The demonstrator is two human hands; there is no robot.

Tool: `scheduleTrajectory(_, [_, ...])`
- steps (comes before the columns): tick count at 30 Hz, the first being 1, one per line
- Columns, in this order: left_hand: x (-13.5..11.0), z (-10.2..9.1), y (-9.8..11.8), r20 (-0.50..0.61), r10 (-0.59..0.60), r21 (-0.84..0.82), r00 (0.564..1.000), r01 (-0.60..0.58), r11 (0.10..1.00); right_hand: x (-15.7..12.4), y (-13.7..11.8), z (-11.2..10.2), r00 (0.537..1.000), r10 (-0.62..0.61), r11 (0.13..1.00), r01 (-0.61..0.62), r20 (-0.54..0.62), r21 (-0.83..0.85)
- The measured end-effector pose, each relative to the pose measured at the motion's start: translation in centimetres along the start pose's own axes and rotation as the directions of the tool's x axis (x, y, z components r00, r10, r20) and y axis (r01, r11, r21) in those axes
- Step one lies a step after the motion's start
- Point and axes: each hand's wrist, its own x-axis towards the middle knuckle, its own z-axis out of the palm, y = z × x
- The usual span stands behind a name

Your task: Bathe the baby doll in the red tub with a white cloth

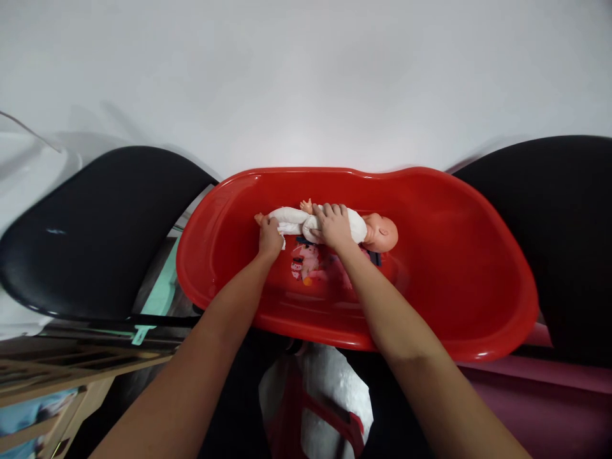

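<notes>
Head view: a baby doll (382,233) in a white outfit (289,216) lies on its side in a red bathtub (459,268). The left hand (271,239) has its fingers clamped on the outfit near one foot (259,218); the right hand (335,226) rests on the torso, fingers slightly apart.

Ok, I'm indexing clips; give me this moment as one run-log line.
doll: lying in red tub | left hand: at its lower leg | right hand: laid across its torso

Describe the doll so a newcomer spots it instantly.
Find the red tub between black seats. Inside, a doll lies lengthwise, the left hand at its lower legs and the right hand on its torso. Its white body and bald head distinguish it from the flat pink picture beside it.
</notes>
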Motion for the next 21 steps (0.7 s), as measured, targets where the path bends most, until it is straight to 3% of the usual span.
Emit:
scheduleTrajectory(5, [0.3, -0.3, -0.9, -0.110, -0.027, -0.039, 0.994, 0.023, 0.999, 0.1, 0.0, 0.1, 1.000, 0.003, 1.000, -0.003, -0.001, 0.009])
scheduleTrajectory(12, [0.1, 0.2, 0.3, 0.027, 0.202, 0.007, 0.979, -0.202, 0.979, 0.0, -0.1, -0.2, 1.000, 0.006, 1.000, -0.006, 0.012, -0.003])
scheduleTrajectory(16, [0.1, 0.4, 0.6, -0.014, 0.154, -0.016, 0.988, -0.154, 0.988, 0.0, -0.1, -0.3, 1.000, 0.010, 1.000, -0.009, 0.021, -0.004])
scheduleTrajectory(21, [0.4, 0.3, -1.0, -0.053, 0.043, -0.087, 0.998, -0.048, 0.995, 0.0, -0.1, -0.3, 1.000, 0.011, 1.000, -0.011, 0.010, -0.001])
